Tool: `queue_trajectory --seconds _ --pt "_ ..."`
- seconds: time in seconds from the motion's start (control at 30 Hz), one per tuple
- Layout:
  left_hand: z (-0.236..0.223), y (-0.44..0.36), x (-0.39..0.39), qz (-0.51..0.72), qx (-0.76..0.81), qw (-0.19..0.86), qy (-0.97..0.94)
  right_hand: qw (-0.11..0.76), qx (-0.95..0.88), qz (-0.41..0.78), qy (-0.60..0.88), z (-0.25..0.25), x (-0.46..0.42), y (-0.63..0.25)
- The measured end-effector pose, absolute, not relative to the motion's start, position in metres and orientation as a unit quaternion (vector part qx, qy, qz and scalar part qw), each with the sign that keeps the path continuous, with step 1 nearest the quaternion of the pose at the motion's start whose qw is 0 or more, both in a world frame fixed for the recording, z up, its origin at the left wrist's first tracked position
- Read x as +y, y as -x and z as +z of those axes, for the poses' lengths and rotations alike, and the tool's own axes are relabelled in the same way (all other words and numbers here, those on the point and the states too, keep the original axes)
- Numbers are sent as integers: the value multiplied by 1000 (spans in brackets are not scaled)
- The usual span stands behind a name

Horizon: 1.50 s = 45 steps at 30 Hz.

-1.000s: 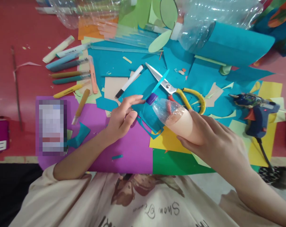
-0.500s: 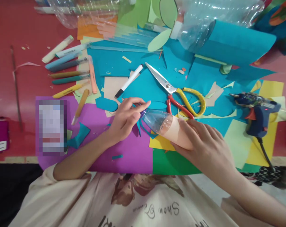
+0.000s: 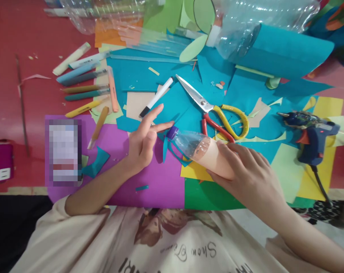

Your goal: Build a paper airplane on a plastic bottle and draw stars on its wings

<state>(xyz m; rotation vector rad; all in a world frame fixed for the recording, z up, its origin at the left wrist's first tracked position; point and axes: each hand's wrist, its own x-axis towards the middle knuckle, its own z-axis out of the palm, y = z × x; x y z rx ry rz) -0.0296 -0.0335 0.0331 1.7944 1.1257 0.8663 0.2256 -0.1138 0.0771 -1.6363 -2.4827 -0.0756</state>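
Note:
A small clear plastic bottle (image 3: 190,143), wrapped in a peach paper band, lies tilted in my right hand (image 3: 245,172), whose fingers close round the wrapped part. Its purple cap (image 3: 172,132) points left. Just left of the cap is my left hand (image 3: 143,142), fingers apart and nothing held in it. Blue paper cutouts (image 3: 165,149) show below the bottle neck. Beyond the bottle rest scissors (image 3: 204,104) with red and yellow handles, blades apart. A white marker (image 3: 157,96) with a black tip end lies left of them.
Several markers (image 3: 83,76) are spread at the left, above a phone (image 3: 65,151) with a blurred screen. A glue gun (image 3: 311,136) lies at the right with its cord hanging down. Large clear bottles (image 3: 234,41) and paper scraps cover the far side.
My left hand has moved off the cap to the left and its fingers have spread, so the purple cap now shows. My right hand still holds the bottle in nearly the same place.

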Motion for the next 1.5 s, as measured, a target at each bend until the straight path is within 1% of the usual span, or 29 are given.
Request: queue_trajectory --seconds 0.17,0.33,0.47,0.53,0.7,0.77,1.03,1.17,1.23,1.37,1.5 --pt "32 27 -35 379 425 364 -737 79 -826 -24 557 76 -114 -224" --pt "30 30 -29 395 384 351 -757 82 -824 -28 559 74 -116 -225" --pt "23 33 -29 356 352 326 -802 92 -824 -27 559 72 -115 -227" --pt "19 33 -32 341 333 345 -809 95 -822 -23 562 72 -115 -227" --pt "18 30 -40 340 327 454 -756 100 -818 -21 565 73 -115 -226" --pt "21 31 -41 332 332 478 -742 101 -818 -19 565 73 -115 -226" --pt "21 32 -39 317 319 506 -736 95 -827 -16 555 75 -114 -226" --pt "20 29 -39 374 343 537 -674 101 -822 -20 561 74 -114 -226" --pt "20 27 -40 383 353 543 -659 102 -820 -23 563 74 -114 -226" --pt "22 26 -45 325 322 537 -709 108 -821 -24 560 74 -114 -226" --pt "26 26 -45 304 312 534 -725 112 -822 -21 558 74 -114 -225"
